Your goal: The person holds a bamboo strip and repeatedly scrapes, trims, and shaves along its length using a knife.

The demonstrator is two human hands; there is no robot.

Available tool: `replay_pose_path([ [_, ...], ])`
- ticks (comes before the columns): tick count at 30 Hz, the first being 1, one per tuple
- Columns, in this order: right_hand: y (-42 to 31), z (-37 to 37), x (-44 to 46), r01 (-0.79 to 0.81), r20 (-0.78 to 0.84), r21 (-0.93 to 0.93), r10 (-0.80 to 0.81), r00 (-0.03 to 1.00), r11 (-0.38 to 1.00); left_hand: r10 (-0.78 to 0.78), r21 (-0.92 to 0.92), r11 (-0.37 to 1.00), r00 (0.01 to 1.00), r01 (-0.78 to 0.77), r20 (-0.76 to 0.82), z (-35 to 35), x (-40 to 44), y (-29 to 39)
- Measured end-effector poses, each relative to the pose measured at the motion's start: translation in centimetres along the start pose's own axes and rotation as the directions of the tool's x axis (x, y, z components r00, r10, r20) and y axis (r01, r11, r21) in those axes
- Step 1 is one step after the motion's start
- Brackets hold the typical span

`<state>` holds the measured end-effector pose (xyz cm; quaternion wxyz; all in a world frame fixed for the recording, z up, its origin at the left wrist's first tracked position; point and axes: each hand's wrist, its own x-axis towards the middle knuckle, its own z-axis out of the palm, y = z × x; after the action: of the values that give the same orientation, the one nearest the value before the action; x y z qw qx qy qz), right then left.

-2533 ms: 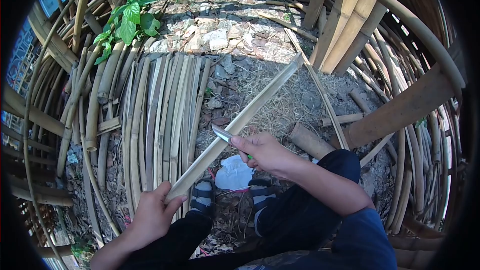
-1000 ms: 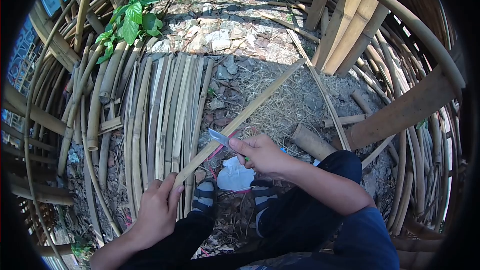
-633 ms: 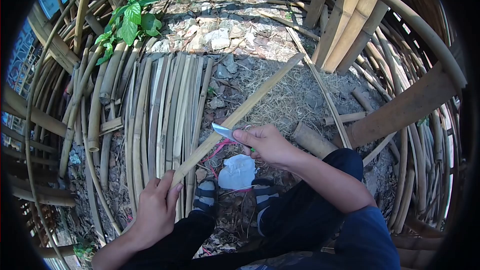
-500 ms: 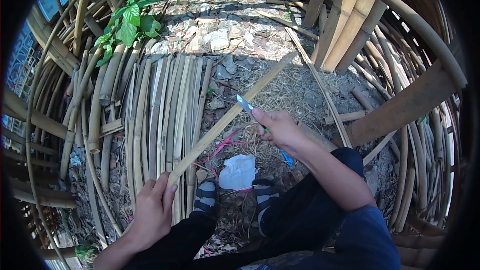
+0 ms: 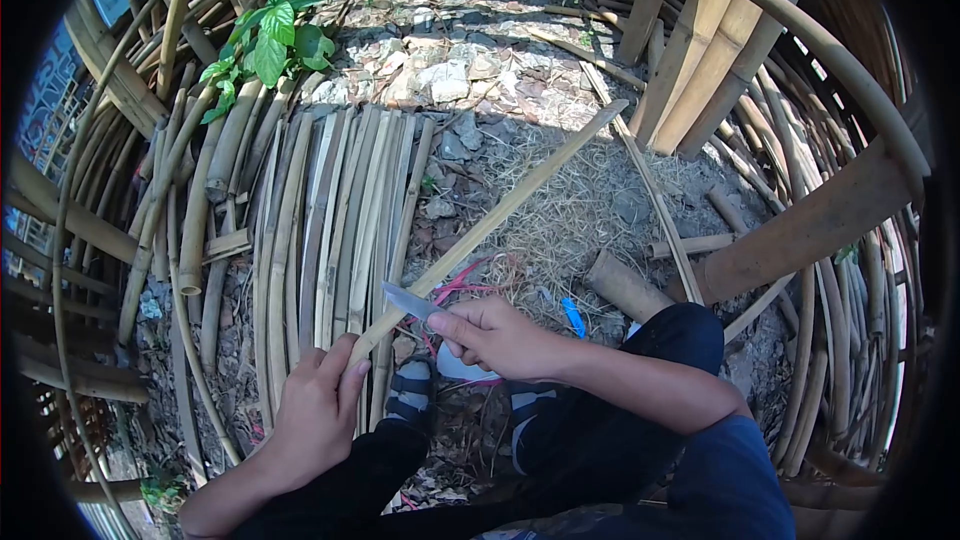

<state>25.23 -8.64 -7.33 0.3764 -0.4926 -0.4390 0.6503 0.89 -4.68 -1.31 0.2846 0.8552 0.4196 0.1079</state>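
My left hand (image 5: 318,410) is closed round the near end of a long bamboo strip (image 5: 520,195), which slants up and away to the right. In my right hand (image 5: 480,338) is a knife (image 5: 410,302), its handle hidden inside my fingers. The blade lies across the strip a short way beyond my left hand; whether its edge bites into the bamboo I cannot tell. Below my right hand, a white sheet-like piece (image 5: 460,365) shows partly on the ground between my sandalled feet.
Many split bamboo strips (image 5: 340,210) lie side by side on the left. A blue object (image 5: 573,316) and a cut bamboo piece (image 5: 625,285) lie right of my right hand. Pink ties (image 5: 460,280) lie on the ground. Thick bamboo poles (image 5: 800,230) stand at the right.
My right hand has brought the knife down and left along the strip, closer to my left hand. The strip's far end has shifted slightly right. The blue object now shows more fully.
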Motion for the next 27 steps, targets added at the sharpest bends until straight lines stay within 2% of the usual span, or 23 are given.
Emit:
replay_pose_path([
  [2, 0.1, 0.4, 0.0, -0.025, 0.059, 0.064, 0.021, 0.998, 0.998, -0.019, 0.004, 1.0, 1.0, 0.019, 0.002, 0.0, 0.1, 0.3],
  [6, 0.6, 1.8, -0.4, -0.037, 0.162, 0.0, 0.037, 0.986, 0.999, -0.017, 0.003, 1.0, 1.0, 0.017, 0.004, 0.2, 0.4, 0.4],
  [8, 0.4, 1.8, -0.5, -0.118, 0.194, 0.106, 0.096, 0.976, 0.987, -0.016, -0.01, 1.0, 1.0, 0.016, -0.013, 0.4, 0.4, 0.0],
  [9, 0.4, 2.1, -0.6, -0.128, 0.212, 0.101, 0.104, 0.972, 0.987, 0.01, -0.013, 1.0, 1.0, -0.011, -0.013, 0.5, 0.3, -0.2],
  [11, 0.1, 2.6, -0.7, -0.193, 0.169, 0.157, 0.167, 0.971, 0.969, -0.016, -0.02, 1.0, 1.0, 0.016, -0.004, 0.5, 0.2, -0.3],
  [15, -0.2, 3.2, -0.9, -0.194, 0.137, 0.139, 0.175, 0.975, 0.971, -0.027, -0.034, 0.999, 0.999, 0.028, 0.026, 0.3, 0.3, -0.2],
  [18, -0.4, 2.8, -0.9, -0.155, 0.13, 0.071, 0.144, 0.981, 0.985, 0.025, 0.001, 1.0, 1.0, -0.025, 0.002, 0.4, 0.1, -0.5],
  [27, 0.5, 2.6, -0.5, -0.061, 0.003, -0.03, 0.061, 0.998, 0.998, 0.044, -0.022, 0.999, 0.999, -0.044, -0.012, 0.2, 0.2, -0.7],
])
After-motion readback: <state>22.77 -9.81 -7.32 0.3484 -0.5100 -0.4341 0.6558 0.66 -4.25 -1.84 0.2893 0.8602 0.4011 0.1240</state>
